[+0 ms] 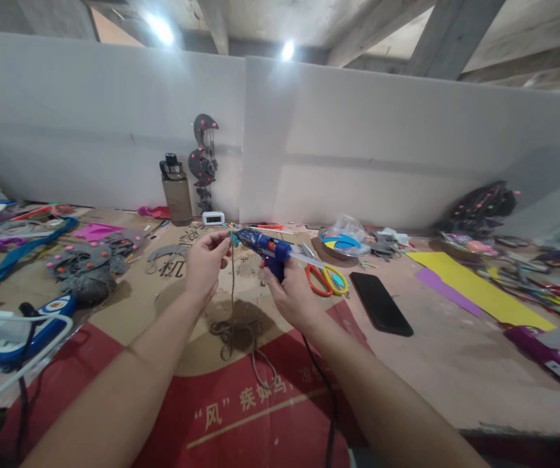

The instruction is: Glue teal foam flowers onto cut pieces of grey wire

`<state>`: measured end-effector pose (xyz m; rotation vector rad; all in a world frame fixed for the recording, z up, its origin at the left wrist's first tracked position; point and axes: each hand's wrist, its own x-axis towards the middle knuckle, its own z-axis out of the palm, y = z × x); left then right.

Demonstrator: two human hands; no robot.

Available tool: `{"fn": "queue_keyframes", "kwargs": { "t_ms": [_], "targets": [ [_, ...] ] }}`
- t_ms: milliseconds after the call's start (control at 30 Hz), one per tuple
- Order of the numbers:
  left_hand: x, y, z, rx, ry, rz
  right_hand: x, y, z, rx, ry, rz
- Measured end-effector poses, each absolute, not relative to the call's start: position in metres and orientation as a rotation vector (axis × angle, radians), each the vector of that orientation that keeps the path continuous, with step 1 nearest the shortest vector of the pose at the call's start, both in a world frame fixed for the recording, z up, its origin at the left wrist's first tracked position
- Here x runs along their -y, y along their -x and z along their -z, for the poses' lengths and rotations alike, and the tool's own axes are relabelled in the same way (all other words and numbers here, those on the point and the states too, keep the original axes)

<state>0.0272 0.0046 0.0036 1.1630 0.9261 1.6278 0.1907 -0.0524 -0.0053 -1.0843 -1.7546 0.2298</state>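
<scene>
My right hand (292, 292) is wrapped round a blue hot glue gun (276, 250), whose nozzle points left toward my other hand. A clear glue stick (309, 257) sticks out of its back end. Between the fingertips of my left hand (206, 263) the top of a grey cord (232, 279) is pinched. A small teal piece (234, 239) shows there too, close to the nozzle; whether they touch I cannot tell. From my fingers the cord hangs down to a loose tangle (234, 331) on the cardboard (138, 312).
Right of the glue gun lie scissors (319, 281) with red and yellow handles, a black phone (381, 303) and yellow sheet (479, 289). A bottle (177, 195) stands by the white partition (358, 130). Left are grey pinned pieces (89, 260) and a blue power strip (34, 331).
</scene>
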Motion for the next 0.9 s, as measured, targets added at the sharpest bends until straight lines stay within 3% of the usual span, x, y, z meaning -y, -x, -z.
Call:
{"fn": "queue_keyframes", "kwargs": {
  "t_ms": [900],
  "targets": [
    [-0.0027, -0.0272, -0.0067, -0.919, -1.155, -1.628, 0.0546, -0.191, 0.0046, 1.756, 1.104, -0.251]
  ]
}}
